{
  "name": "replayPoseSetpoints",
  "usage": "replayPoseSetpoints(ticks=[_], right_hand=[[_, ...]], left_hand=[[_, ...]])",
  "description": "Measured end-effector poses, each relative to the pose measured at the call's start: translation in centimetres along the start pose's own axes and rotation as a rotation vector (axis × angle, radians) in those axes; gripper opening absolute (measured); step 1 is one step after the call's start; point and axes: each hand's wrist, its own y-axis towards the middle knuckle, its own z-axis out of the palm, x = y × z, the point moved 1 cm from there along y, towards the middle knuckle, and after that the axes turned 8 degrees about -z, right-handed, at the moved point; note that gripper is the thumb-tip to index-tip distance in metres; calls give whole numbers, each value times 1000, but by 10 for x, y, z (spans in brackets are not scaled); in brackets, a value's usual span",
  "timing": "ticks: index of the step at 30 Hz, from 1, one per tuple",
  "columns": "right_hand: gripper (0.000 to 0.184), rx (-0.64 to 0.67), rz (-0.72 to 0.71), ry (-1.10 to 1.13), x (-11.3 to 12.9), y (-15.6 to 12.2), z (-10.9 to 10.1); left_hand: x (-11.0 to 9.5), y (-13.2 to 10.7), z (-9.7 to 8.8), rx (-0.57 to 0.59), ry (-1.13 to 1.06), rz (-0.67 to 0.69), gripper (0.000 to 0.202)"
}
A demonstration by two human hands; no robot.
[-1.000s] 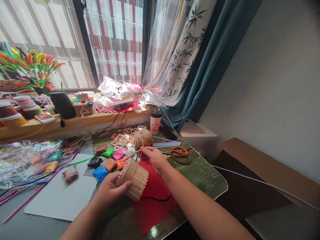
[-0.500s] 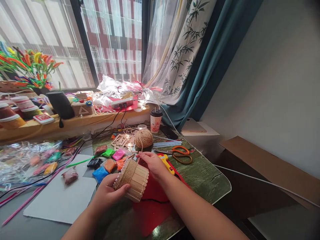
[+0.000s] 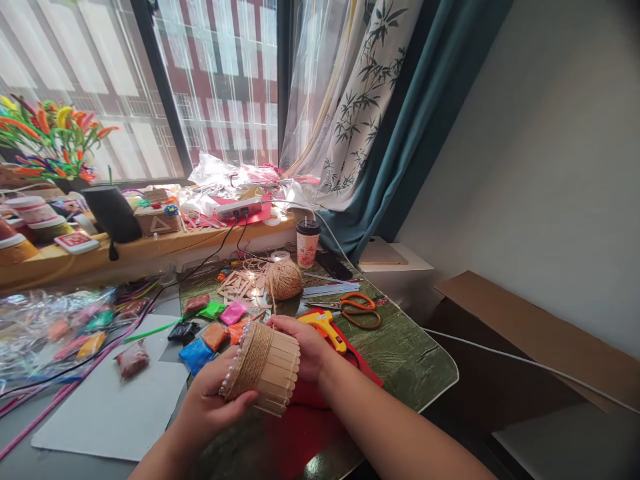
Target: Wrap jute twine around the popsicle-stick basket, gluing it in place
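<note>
My left hand [image 3: 213, 400] is closed round a small basket made of wooden craft sticks [image 3: 265, 368], wound with jute twine and edged with white beads. My right hand [image 3: 305, 347] is closed against the basket's far side, with fingers on the twine strand that leads up to the twine ball [image 3: 283, 279]. The basket is held above a red sheet [image 3: 310, 427] on the green table mat [image 3: 410, 353]. A yellow glue gun [image 3: 325, 327] lies just right of my right hand.
Orange-handled scissors [image 3: 357, 308], clay packets [image 3: 215, 330], a paper cup [image 3: 307, 243] and a phone [image 3: 335, 265] lie on the mat. White paper [image 3: 115, 407] and pipe cleaners sit at left. The windowsill holds a power strip [image 3: 237, 208], jars and bright flowers [image 3: 45, 137].
My right hand has come down from the twine strand above to the basket's far side. The basket has turned slightly, and the yellow glue gun now shows beside my hand.
</note>
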Motion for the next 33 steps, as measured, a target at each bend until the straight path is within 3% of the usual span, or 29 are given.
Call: replayPoseSetpoints(ticks=[3,7,10,13,21,28,33], right_hand=[[29,-72,-144,-66,11,-2,1],[38,-124,-268,-221,20,-3,2],[41,-159,-294,-348,17,-4,3],[43,-147,-260,-398,12,-4,5],[47,-46,-144,-376,15,3,2],[42,-119,-221,-216,2,3,2],[43,-214,-298,-277,-2,3,4]], left_hand=[[7,0,-1,2,0,3,11],[22,0,0,6,-113,-192,33],[24,1,4,-14,-313,-355,56],[19,1,9,-65,-440,-461,63],[11,2,8,-52,-345,-419,51],[17,2,5,-1,-420,-378,57],[26,0,5,-142,-433,-560,51]])
